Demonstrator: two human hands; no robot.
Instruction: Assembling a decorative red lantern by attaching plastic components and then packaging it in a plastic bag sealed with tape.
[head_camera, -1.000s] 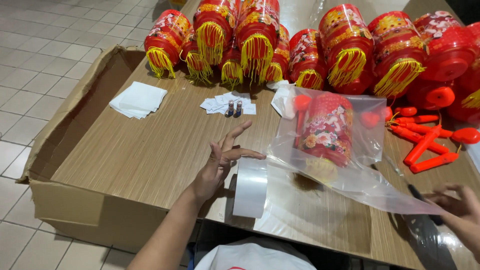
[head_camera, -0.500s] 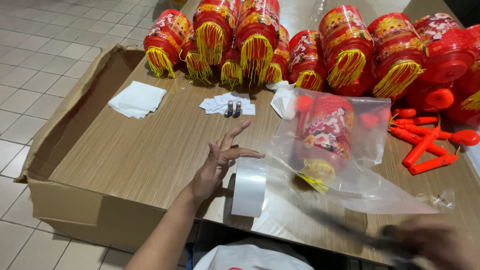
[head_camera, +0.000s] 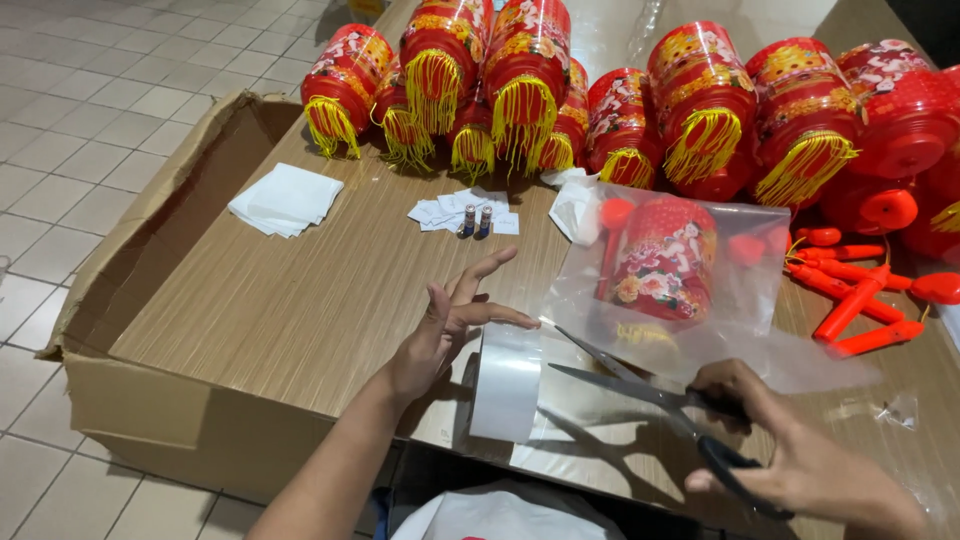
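My left hand (head_camera: 445, 330) rests on the wooden table (head_camera: 300, 300), fingers spread, its fingertips touching a roll of clear tape (head_camera: 505, 382) near the table's front edge. A pair of black-handled scissors (head_camera: 640, 395) is gripped in my right hand (head_camera: 790, 460); the blades are apart and point left toward the roll, over a strip of tape. Just behind the blades lies a clear plastic bag (head_camera: 680, 280) with a red lantern (head_camera: 662, 260) inside it.
Several red lanterns with yellow tassels (head_camera: 520, 90) line the back of the table. Two small batteries (head_camera: 475, 222) sit on white paper slips, a stack of white sheets (head_camera: 287, 198) lies further left, orange plastic handles (head_camera: 850, 295) right. An open cardboard box (head_camera: 130, 390) stands at the left edge.
My right hand has come in from the right edge with the scissors, moving left toward the tape roll, and the blades now stand apart. My left hand has stayed at the roll.
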